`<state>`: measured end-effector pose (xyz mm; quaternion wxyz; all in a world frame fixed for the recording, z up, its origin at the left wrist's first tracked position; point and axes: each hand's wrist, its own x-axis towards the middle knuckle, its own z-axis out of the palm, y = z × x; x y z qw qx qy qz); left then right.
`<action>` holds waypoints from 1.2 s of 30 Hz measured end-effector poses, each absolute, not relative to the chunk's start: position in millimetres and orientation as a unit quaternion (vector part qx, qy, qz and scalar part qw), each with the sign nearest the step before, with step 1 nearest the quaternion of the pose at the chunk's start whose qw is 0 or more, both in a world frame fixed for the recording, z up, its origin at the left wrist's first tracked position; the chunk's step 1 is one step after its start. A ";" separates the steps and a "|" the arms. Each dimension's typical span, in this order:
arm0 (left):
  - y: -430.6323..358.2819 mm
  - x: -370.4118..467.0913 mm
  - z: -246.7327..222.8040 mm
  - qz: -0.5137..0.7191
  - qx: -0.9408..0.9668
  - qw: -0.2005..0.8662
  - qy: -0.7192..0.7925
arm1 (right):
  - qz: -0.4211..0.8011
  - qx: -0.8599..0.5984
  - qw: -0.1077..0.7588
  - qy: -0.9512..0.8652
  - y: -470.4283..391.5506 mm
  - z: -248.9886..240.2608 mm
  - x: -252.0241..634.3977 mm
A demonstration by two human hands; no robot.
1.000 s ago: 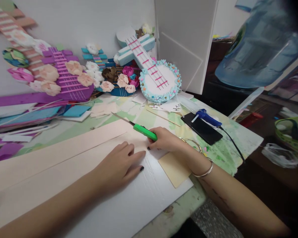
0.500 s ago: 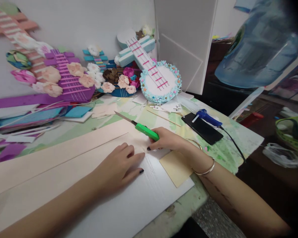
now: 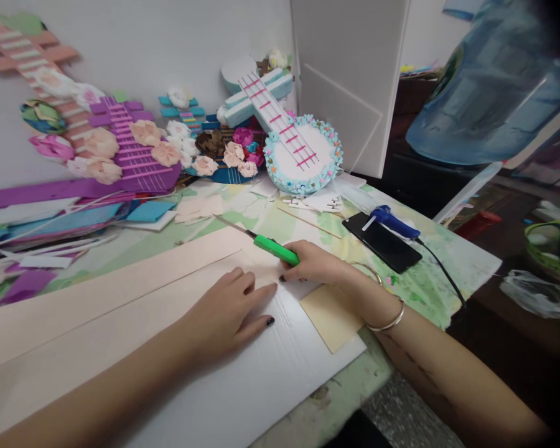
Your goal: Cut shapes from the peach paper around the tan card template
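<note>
My right hand [image 3: 310, 262] is closed around a green utility knife [image 3: 275, 249], whose long blade points up and to the left above the sheets. My left hand [image 3: 233, 308] lies with its fingers apart on a white board [image 3: 214, 398], near the edge of a pale peach sheet [image 3: 98, 289]. The thumb and forefinger of this hand point toward my right hand. Under my right wrist is a small tan square [image 3: 331, 316], flat on the board.
A black phone [image 3: 382, 244] with a blue glue gun [image 3: 394, 222] on it lies at the right. Behind stand a round flowered guitar craft [image 3: 303, 152] and a purple one [image 3: 140, 152]. Foam scraps [image 3: 152, 210] lie at the left, a thin stick [image 3: 310, 223] in the middle.
The view has shifted slightly, so the background sits a little further right. Both hands keep nearly the same pose, and the knife is still in my right hand.
</note>
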<state>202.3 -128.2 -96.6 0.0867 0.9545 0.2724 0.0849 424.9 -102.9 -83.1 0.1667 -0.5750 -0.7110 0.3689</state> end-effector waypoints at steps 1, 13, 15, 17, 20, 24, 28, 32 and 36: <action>-128.7 201.7 -96.2 0.084 0.954 0.089 0.273 | 0.379 -0.574 0.174 -0.704 -102.3 -83.4 426.3; -129.3 202.1 -97.0 0.077 0.953 0.093 0.279 | 0.399 -0.591 0.194 -0.673 -102.5 -87.0 431.3; -129.3 201.9 -97.2 0.079 0.953 0.092 0.278 | 0.380 -0.595 0.178 -0.686 -103.7 -85.0 427.5; -129.2 201.5 -97.6 0.076 0.953 0.092 0.279 | 0.345 -0.610 0.162 -0.695 -104.4 -83.4 423.7; -129.3 201.1 -97.9 0.074 0.952 0.094 0.282 | 0.310 -0.629 0.143 -0.699 -104.8 -82.4 420.7; -130.4 201.5 -96.9 0.081 0.952 0.093 0.281 | 0.322 -0.626 0.138 -0.697 -105.4 -81.7 422.3; -125.6 200.5 -95.7 0.087 0.944 0.133 0.289 | 0.348 -0.620 0.142 -0.689 -106.4 -79.6 425.6; -109.5 198.5 -95.2 0.127 0.918 0.210 0.311 | 0.374 -0.622 0.165 -0.668 -106.0 -78.4 428.2; -90.4 199.9 -95.6 0.161 0.899 0.195 0.356 | 0.390 -0.628 0.202 -0.642 -103.9 -80.4 429.6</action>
